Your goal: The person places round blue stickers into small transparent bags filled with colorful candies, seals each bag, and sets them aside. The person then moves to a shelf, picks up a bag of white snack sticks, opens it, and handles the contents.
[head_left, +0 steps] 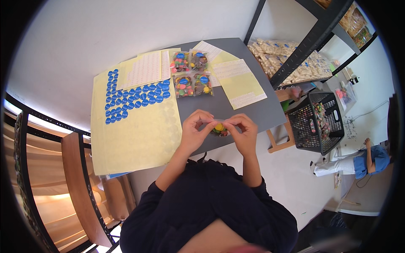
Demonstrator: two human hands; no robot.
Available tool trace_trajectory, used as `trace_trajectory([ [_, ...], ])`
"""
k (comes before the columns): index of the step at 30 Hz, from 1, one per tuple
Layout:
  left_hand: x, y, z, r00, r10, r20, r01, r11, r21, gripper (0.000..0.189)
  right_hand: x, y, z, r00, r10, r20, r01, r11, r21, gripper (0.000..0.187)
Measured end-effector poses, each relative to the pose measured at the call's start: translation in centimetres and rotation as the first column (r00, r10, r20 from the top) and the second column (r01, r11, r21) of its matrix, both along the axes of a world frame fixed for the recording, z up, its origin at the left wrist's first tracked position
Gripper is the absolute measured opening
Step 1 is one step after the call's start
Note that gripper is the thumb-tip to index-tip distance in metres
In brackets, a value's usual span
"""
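Observation:
Between both hands, near the front edge of a grey table [205, 107], is a small clear plastic bag of colourful round sweets [219, 129]. My left hand [196, 130] pinches one top corner of the bag between thumb and fingers. The other top corner is gripped by my right hand [243, 130]. Fingers hide part of the bag, and whether its top is sealed I cannot tell. Beyond the hands lie several filled bags [202, 84] with blue round labels. Left of them is a large yellowish sheet [136, 142] bearing rows of blue round stickers [137, 98].
Printed label sheets [239, 82] overlap at the table's back and right. A black plastic crate [316, 123] with packed bags stands to the right. Metal shelving [311, 41] holds stacked packs [291, 60]. A person in blue [370, 161] is farther off at right.

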State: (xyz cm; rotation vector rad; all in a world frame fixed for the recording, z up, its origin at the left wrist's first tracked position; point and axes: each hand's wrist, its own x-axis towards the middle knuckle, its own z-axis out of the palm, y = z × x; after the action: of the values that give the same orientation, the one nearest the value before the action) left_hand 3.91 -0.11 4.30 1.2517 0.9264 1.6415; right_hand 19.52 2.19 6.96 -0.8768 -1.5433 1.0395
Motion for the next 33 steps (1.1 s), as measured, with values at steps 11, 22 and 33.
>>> trace_trajectory([
  [11, -1.4, -0.9, 0.2, 0.972, -0.122, -0.201, 0.102, 0.989, -0.104, 0.011, 3.9, 0.4, -0.2, 0.973, 0.166, 0.159, -0.171, 0.985, 0.016, 0.008],
  [22, 6.5, -0.5, 3.8, 0.627, -0.509, -0.590, 0.547, 0.827, -0.132, 0.022, 15.2, 16.3, 4.5, 0.691, -0.646, -0.324, 0.717, 0.668, 0.200, 0.019],
  [33, 18.0, -0.8, 7.5, 0.745, -0.290, -0.601, 0.602, 0.681, 0.417, 0.008, 24.7, 18.9, 1.3, 0.072, -0.847, 0.526, 0.429, 0.502, 0.751, 0.019],
])
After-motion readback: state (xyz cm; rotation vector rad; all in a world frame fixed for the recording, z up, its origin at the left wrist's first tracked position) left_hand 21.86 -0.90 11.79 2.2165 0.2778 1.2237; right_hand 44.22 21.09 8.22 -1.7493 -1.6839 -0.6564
